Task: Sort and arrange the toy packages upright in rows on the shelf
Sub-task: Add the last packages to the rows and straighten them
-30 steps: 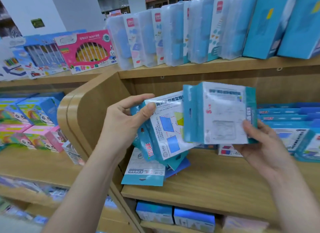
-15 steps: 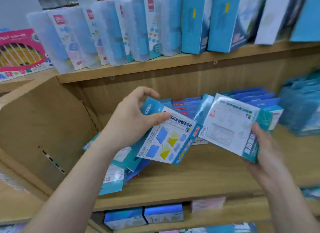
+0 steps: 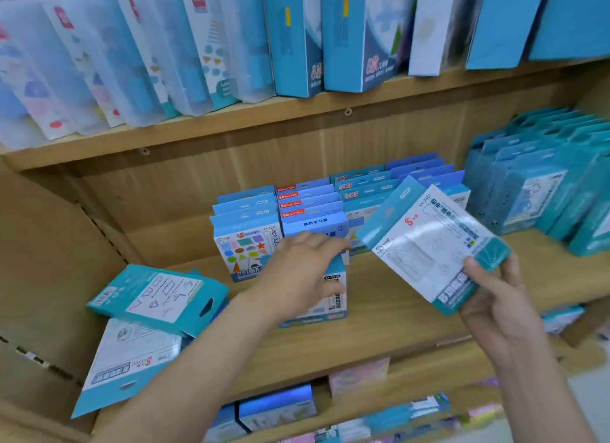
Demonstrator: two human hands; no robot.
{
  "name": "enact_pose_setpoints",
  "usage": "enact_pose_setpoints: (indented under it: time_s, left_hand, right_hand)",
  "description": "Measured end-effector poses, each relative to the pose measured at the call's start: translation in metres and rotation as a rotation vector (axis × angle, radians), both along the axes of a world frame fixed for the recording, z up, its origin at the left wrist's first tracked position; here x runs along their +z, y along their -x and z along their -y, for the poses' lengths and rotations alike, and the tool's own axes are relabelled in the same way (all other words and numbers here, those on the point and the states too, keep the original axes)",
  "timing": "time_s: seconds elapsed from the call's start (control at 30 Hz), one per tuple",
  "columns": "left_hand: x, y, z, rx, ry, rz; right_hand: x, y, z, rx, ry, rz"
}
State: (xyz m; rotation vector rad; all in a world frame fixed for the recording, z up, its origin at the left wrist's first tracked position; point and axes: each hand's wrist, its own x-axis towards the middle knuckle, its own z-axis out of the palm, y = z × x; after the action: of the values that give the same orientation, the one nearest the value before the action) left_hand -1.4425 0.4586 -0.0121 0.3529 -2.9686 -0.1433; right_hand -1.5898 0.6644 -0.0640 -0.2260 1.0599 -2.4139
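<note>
Now left hand (image 3: 303, 277) grips an upright package (image 3: 331, 307), right hand (image 3: 495, 305) holds a tilted package (image 3: 429, 248).

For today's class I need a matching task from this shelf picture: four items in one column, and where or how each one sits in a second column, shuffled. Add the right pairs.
Items
1. white package in the right hand
2. blue package under the left hand
3. teal package at far left
4. tall blue boxes

Places or states
A. lying flat on a white-backed package
B. standing on the upper shelf
C. held tilted in the air
D. upright on the middle shelf, in front of a row

Pairs: 1-C, 2-D, 3-A, 4-B
</note>
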Motion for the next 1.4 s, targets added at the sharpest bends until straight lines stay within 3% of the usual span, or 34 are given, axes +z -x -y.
enact_pose_setpoints:
  time_s: [0.2,0.27,0.37,0.4,0.5,0.53,0.6,0.7,0.8,0.87,1.03,1.23,1.4]
  left_hand:
    - [0.006,-0.009,-0.015,0.013,-0.264,-0.383]
    - [0.012,-0.003,-0.033,0.024,-0.437,-0.396]
    - [0.014,0.003,-0.047,0.055,-0.533,-0.469]
    - [0.015,0.002,-0.047,0.064,-0.529,-0.501]
    - [0.018,-0.006,-0.046,-0.014,-0.368,-0.503]
    - [0.018,-0.007,-0.05,-0.051,-0.306,-0.486]
    - [0.01,-0.009,-0.059,-0.096,-0.256,-0.441]
    - [-0.001,-0.019,-0.061,-0.036,-0.376,-0.434]
    - [-0.005,-0.036,-0.032,0.138,-0.16,-0.482]
    - [-0.007,-0.045,-0.011,0.305,-0.073,-0.397]
    - [-0.012,-0.046,0.007,0.443,-0.327,-0.101]
    - [-0.013,-0.042,0.01,0.466,-0.33,-0.215]
    - [0.005,0.0,-0.014,0.389,-0.323,-0.417]
  right_hand:
    - [-0.008,-0.006,0.005,0.122,0.08,0.094]
    - [-0.008,-0.012,0.011,0.169,0.097,0.107]
    - [-0.009,-0.013,0.014,0.217,0.073,0.052]
    - [-0.007,-0.009,0.01,0.196,-0.032,-0.055]
    - [0.011,0.007,-0.006,0.121,-0.591,-0.67]
    - [0.015,0.012,-0.009,0.171,-0.656,-0.771]
    - [0.022,0.012,-0.009,0.283,-0.618,-0.776]
    - [0.017,0.003,-0.007,0.234,-0.619,-0.721]
    - [0.0,0.005,-0.017,0.166,-0.664,-0.595]
    - [-0.009,0.008,-0.021,0.134,-0.715,-0.568]
    - [-0.016,0.001,-0.016,0.034,-0.774,-0.544]
    - [-0.017,0.005,-0.018,0.055,-0.81,-0.566]
    - [-0.003,0.042,-0.044,0.106,-0.76,-0.562]
